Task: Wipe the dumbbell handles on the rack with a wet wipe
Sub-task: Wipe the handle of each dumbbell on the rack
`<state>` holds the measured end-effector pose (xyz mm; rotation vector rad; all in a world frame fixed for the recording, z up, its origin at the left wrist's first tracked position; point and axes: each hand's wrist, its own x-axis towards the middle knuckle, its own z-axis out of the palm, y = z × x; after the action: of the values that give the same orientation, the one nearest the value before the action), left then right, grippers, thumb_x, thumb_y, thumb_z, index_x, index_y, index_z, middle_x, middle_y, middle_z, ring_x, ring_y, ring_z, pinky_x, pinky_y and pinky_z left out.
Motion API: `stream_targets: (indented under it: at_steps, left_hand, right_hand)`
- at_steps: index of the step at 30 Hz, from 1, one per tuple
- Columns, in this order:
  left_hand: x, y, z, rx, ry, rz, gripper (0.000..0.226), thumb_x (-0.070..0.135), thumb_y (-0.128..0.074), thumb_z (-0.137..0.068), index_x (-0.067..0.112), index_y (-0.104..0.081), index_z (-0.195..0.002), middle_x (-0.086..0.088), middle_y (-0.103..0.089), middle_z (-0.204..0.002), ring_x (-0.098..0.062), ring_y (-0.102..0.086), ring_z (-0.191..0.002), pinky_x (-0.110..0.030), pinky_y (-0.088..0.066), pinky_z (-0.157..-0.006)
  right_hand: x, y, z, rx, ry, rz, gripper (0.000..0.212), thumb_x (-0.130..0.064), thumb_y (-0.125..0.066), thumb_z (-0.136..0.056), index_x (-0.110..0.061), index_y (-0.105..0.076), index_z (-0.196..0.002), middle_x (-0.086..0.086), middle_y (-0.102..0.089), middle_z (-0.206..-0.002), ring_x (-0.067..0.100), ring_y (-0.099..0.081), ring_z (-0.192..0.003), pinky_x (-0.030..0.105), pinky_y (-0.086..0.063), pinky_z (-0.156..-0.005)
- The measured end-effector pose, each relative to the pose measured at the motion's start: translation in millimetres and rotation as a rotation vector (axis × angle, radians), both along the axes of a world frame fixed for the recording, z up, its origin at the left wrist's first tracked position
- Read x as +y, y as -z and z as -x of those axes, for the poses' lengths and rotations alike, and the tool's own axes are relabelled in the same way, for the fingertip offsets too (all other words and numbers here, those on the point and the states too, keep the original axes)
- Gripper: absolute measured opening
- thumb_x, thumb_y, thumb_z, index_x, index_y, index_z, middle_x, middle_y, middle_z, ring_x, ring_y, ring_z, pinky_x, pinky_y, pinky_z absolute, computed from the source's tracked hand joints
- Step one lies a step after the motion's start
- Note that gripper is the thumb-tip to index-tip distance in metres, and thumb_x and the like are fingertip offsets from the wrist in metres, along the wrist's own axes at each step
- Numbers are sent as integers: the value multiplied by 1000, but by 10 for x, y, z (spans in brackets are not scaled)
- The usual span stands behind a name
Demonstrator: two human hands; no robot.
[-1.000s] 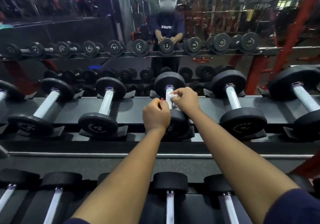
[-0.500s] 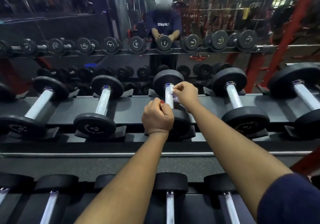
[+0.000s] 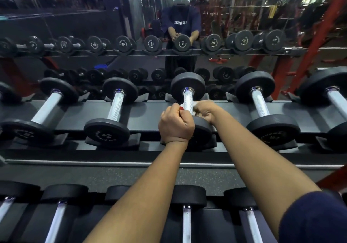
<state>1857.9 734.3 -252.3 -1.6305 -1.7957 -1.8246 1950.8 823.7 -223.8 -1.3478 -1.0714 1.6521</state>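
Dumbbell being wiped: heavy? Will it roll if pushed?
Likely heavy for its size: the dumbbell has thick, solid-looking ends. It probably won't roll, since it sits in a rack cradle. The textured handle should resist slipping, though the wet wipe may leave it slick.

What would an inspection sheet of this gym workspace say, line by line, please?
Surface: black rack shelf, with dumbbells lying side by side in cradles.
Job's things: white wipe wrapped round the handle of the middle dumbbell, towards its near end.
Clutter: nothing seen.
Grips: left hand curled at the handle's left side, apparently pinching one end of the wipe; right hand holds the wipe at the right side.
Cables: nothing seen.
Surroundings: mirror behind the rack; lower dumbbell row below; red frame at right.
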Motion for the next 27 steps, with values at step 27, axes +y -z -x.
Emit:
stream_targets:
  at_steps: [27]
  left_hand:
    - [-2,39,22,37,17,-22,15,25,-32,-73,16,-40,-64,5,-36,-60,-18,-35,-55,-21,-13,-49]
  right_hand:
    - [4,-472,131,-1517,-941,-1310,18,-3,-53,-86,-10,-68,-91,-2,-66,-93,18,-56,-91,23,-37,-70]
